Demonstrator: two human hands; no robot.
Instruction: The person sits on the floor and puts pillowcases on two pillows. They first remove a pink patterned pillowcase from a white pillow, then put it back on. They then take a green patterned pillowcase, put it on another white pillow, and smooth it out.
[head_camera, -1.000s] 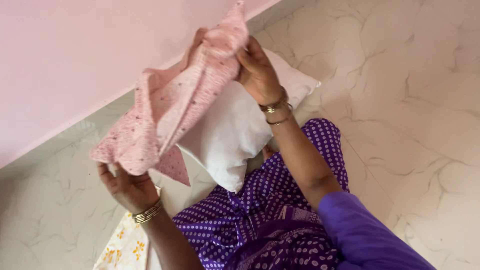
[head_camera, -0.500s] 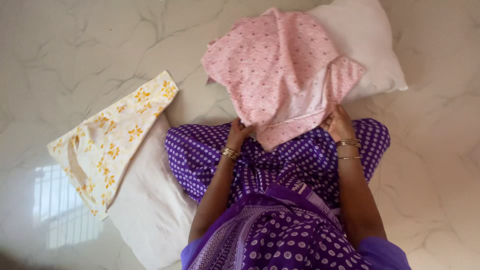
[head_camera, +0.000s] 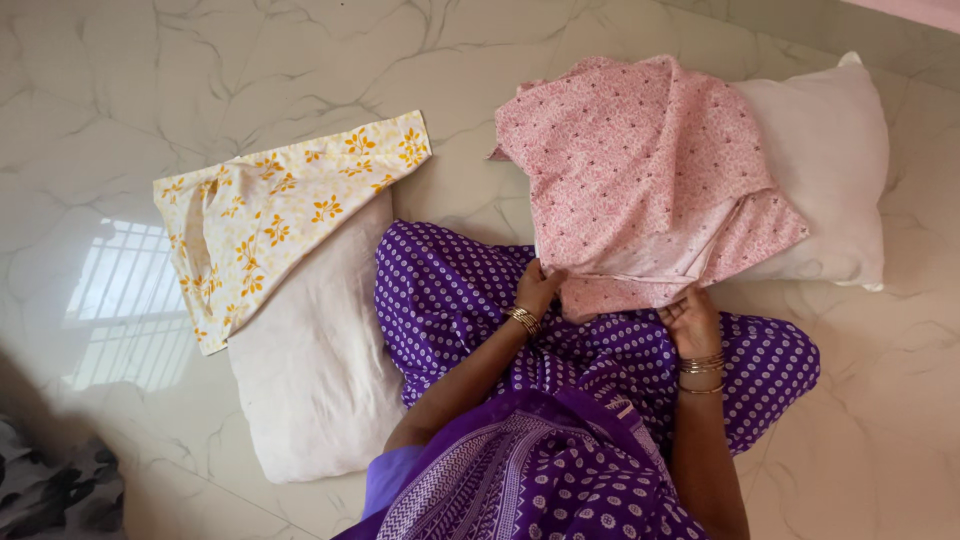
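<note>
Both hands, left (head_camera: 538, 288) and right (head_camera: 690, 318), pinch the pink cover's (head_camera: 640, 170) open edge, fingers closed on it, seemingly. Its pillow (head_camera: 830, 160) lies at one o'clock on the floor (head_camera: 120, 80).

Floor (head_camera: 180, 70): polished pale marble with grey veining, showing a barred window reflection (head_camera: 130, 305) at left. A second white pillow (head_camera: 315, 375) lies on the floor to the left of the seated person, bare along its lower part. A cream pillowcase with yellow flower print (head_camera: 270, 215) lies flat across that pillow's upper end (one corner reaching toward the purple dotted garment (head_camera: 450, 290) covering the person's lap). A dark patterned cloth (head_camera: 55, 490) shows at the lower left corner, cut off by the frame edge.
</note>
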